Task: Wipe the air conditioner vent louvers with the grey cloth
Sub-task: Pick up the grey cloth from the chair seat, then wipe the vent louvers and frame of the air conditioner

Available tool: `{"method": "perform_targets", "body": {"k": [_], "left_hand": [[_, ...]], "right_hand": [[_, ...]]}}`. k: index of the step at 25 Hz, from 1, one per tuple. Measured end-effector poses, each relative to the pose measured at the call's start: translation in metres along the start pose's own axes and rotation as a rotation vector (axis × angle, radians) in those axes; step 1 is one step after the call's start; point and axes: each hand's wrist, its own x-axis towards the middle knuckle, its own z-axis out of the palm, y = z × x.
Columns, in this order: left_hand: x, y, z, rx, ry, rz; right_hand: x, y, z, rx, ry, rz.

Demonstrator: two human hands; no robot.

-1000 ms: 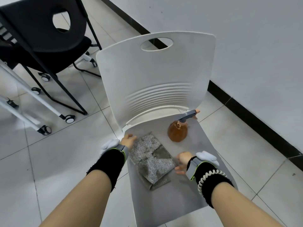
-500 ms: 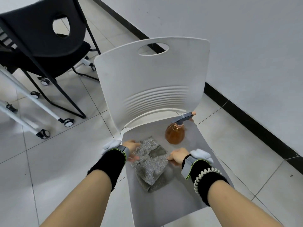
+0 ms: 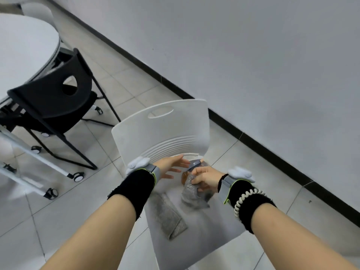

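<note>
My right hand [image 3: 205, 177] grips a grey cloth [image 3: 190, 193] and holds it lifted above the seat of a white chair [image 3: 161, 137]; the cloth hangs down from the fingers. A second grey cloth [image 3: 169, 217] lies flat on the seat, near its left side. My left hand [image 3: 171, 168] is open with fingers spread, reaching toward the grey trigger of an amber spray bottle [image 3: 191, 165], which is mostly hidden behind my hands. No air conditioner vent is in view.
A black chair on castors [image 3: 52, 98] stands to the left, beside a round white table [image 3: 23, 49]. A white wall with a black skirting board [image 3: 253, 141] runs along the right. The floor is pale tile.
My right hand has picked one grey cloth up off the seat. My left hand left the cloths and moved up toward the spray bottle. The camera has tilted up and back.
</note>
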Motion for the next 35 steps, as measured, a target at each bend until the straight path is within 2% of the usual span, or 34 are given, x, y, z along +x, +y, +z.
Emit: {"method": "perform_targets", "body": {"k": [4,9,15,22,24,28,35], "left_hand": [[-0.025,0.081,0.026,0.038,-0.135,0.028],[-0.043,0.176,0.085,0.205,-0.228,0.135],[-0.083,0.271,0.167,0.374,-0.42,0.208],[-0.127,0.339,0.29,0.668,-0.406,0.546],[-0.147,0.361,0.331,0.558,-0.389,0.623],[-0.193,0.406,0.413,0.303,-0.462,0.738],[-0.268,0.466,0.525,0.025,-0.576,0.812]], "right_hand": [[-0.067,-0.055,-0.045,-0.038,-0.011,-0.03],[-0.165,-0.097,-0.12,0.062,0.157,-0.138],[-0.299,-0.104,-0.207,0.176,0.536,-0.28],[-0.456,-0.076,-0.288,0.352,1.007,-0.438],[-0.499,-0.059,-0.307,0.404,1.123,-0.47],[-0.582,-0.024,-0.342,0.485,1.316,-0.513],[-0.691,0.013,-0.379,0.539,1.471,-0.578]]}}
